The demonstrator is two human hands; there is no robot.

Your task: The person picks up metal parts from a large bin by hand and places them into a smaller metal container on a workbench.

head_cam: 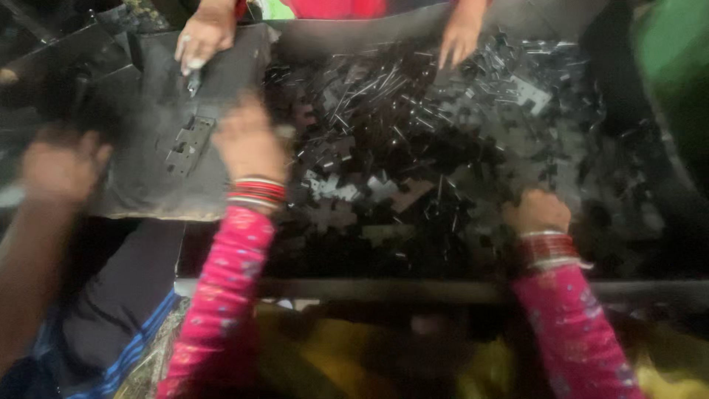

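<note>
My left hand (249,140) is blurred, its fingers curled downward at the edge of a dark flat board (140,170), and I cannot tell whether they grip anything or only press on the surface. Just to the left of that hand, apart from it, a small flat metal plate (190,145) with cut-outs lies on the board; its long axis runs on a slant, from lower left up to upper right, the upper end pointing toward the far side of the table. My right hand (537,212) is sunk among a heap of small black metal pieces (413,140), fingers bent into the pile; they look clenched on some of the pieces, though the blur leaves that unsure. The heap fills the middle and right of the view, with thin rods and flat stamped shapes lying every way. Red and white bangles (256,192) sit on my left wrist, and both forearms wear pink patterned sleeves (221,295). Across the table, another person's hand (203,37) rests on the far edge of the board holding a small metal piece, and their other hand (459,37) touches the top of the heap. At the far left a third person's blurred fist (59,166) hangs beside the board.
</note>
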